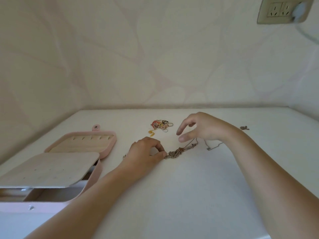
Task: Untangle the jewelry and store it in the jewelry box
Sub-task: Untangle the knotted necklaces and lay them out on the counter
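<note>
The left hand (146, 150) pinches one end of the tangled chains (174, 152) mid-table. The right hand (198, 128) hovers just beyond, fingers loosely spread, seemingly holding nothing. The open jewelry box (81, 144) lies by the table's (189, 195) left edge, well apart from the chains.

One wide-angle camera, worn on the head, faces forward and down across the white table (189, 195) toward the wall (120, 57). The view is close: both forearms (96, 195) enter from the bottom edge, and the left hand (146, 150), right hand (198, 128) and chain tangle (174, 153) sit just below centre. The wall fills the upper half.
</note>
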A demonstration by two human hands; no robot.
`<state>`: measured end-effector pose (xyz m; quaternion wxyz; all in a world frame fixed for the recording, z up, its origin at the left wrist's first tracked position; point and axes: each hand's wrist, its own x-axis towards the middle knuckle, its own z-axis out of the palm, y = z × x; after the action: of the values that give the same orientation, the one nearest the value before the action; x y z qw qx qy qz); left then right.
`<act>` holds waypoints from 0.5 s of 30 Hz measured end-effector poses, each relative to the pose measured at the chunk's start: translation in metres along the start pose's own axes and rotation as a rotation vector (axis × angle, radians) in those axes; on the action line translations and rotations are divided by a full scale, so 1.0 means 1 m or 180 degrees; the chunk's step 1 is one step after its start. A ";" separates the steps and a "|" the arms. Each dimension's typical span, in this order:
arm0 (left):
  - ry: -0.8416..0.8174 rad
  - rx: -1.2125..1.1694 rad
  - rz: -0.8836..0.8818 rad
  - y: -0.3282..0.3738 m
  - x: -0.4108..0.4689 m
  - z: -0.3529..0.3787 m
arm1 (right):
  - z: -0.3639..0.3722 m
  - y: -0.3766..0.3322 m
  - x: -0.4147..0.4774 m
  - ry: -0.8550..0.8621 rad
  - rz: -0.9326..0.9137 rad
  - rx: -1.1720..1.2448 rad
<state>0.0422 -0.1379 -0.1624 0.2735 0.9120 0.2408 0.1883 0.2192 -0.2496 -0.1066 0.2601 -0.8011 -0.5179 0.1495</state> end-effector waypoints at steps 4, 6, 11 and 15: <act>-0.0038 0.0219 0.0027 -0.003 0.003 0.000 | 0.010 -0.013 -0.004 -0.0623 -0.0178 -0.0531; -0.0019 0.0254 -0.0017 -0.003 0.004 0.000 | 0.014 -0.016 -0.005 -0.0788 -0.0223 -0.0462; 0.0008 -0.0237 -0.0179 0.000 0.001 -0.005 | 0.020 -0.015 -0.001 -0.0662 -0.0263 -0.0289; -0.0160 -0.0583 -0.0237 0.002 0.000 -0.005 | 0.023 -0.015 0.000 -0.0732 -0.0348 0.0077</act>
<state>0.0404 -0.1371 -0.1573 0.3686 0.8780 0.2494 0.1764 0.1957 -0.2379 -0.1170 0.2164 -0.7460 -0.5854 0.2323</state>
